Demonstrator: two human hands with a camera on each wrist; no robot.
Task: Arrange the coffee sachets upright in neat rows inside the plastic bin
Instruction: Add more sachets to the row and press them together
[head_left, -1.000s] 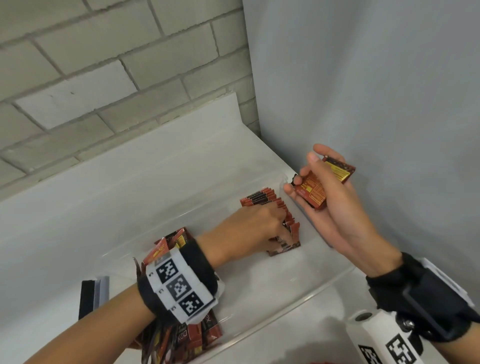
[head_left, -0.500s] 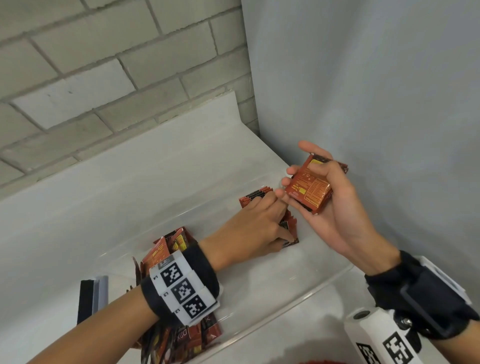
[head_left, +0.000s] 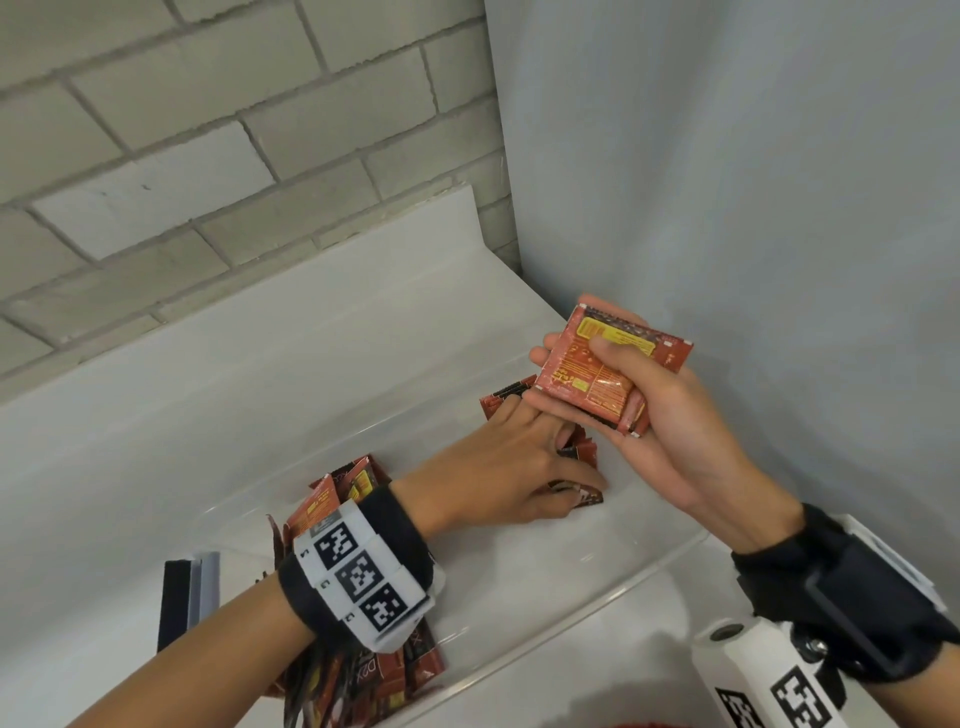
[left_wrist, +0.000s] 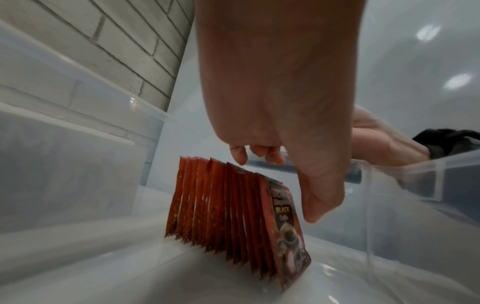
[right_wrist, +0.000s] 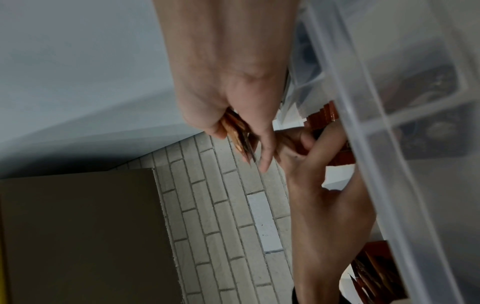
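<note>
Sachets (head_left: 605, 371): small stack in right hand (head_left: 660, 436)

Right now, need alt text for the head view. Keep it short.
The right hand holds a small stack of red coffee sachets above a clear plastic bin, thumb on top. The left hand reaches inside the bin onto a standing row of sachets. Loose sachets lie heaped at the bin's near end.
</note>
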